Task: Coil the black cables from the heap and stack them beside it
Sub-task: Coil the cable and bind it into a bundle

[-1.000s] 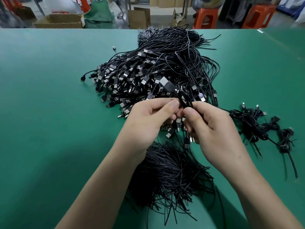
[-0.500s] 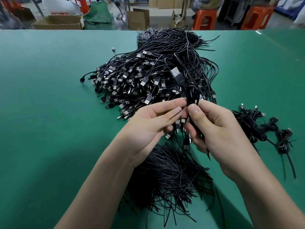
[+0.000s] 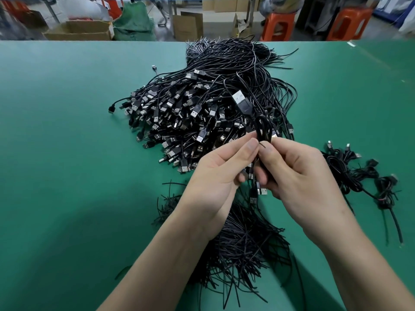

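right grip [image 3: 298,176]: the thumb and the curled fingers pinch a small coiled cable [image 3: 264,129]. The thumb lies on the front of the coil and the other fingers wrap it from behind.
left grip [image 3: 215,173]: thumb and forefinger are pressed together on a thin black end [image 3: 261,144] that sticks out at the side of the coil, just beside the right thumb. I cannot tell if this end belongs to the cable or is a separate strand.
coiled cable: held in the air between the two grips, its loop standing just above the thumbs, not touching the surface [image 3: 67,142].
USB plug [image 3: 241,102]: one end of the held cable. It rises above the grips, tilted up and to the left, with the metal tip on top.
heap [image 3: 190,113]: many loose black cables with plugs, lying on the surface beyond both grips and mostly to the left of them. Its near edge is hidden behind the fingers.
stack of coiled cables [image 3: 350,173]: to the right of the right grip and apart from it, on the surface beside the heap. It is several small bundles lying close together.
thin black strands [image 3: 244,239]: a loose bundle on the near side of the grips, under both wrists.
surface: green, and it carries all these things.
far from the grips: cardboard boxes [image 3: 78,30] and orange stools [image 3: 278,23] stand past the far edge of the surface.
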`<state>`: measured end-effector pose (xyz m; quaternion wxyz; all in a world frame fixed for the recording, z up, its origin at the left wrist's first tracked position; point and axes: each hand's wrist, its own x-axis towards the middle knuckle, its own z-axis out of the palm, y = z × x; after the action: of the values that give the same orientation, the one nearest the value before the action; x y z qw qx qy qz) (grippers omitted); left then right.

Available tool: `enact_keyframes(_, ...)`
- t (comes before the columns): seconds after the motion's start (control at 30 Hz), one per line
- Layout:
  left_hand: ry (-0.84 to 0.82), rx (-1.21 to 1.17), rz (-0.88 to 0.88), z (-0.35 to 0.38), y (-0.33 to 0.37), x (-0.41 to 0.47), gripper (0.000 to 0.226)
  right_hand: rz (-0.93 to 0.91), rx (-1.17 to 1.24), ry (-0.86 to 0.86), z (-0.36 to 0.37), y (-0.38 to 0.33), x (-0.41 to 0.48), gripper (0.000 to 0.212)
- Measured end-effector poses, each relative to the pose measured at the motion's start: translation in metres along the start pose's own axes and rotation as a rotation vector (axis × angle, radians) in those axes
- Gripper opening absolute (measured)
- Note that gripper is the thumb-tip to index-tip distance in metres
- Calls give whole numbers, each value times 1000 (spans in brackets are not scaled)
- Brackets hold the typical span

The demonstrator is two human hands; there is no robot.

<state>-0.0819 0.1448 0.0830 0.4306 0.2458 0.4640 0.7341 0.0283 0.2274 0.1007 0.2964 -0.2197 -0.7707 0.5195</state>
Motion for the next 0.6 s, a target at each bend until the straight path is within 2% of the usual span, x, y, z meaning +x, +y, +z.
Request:
enact_keyframes(0.1,-39,25,-12,-3,1,0,52,18,45,-73,-6,-2,1,45)
enact_keyframes(0.2,-107,52,-19,-8,2,1,24,42,108,-164,-9,0,1,44)
enact_keyframes(0.23,-121,59,-21,-9,2,1,22,47,113,-180,-9,0,1,44)
enact_keyframes(0.3,-126,79,-24,-9,3,1,32,56,113,-186,-8,-2,1,41)
enact_keyframes(0.43,-136,33,-46,-11,0,2,30,47,50,-182,-9,-6,1,39)
enact_keyframes(0.6,-242,-2,-38,-21,1,3,18,151,311,-333,-15,-12,-1,36)
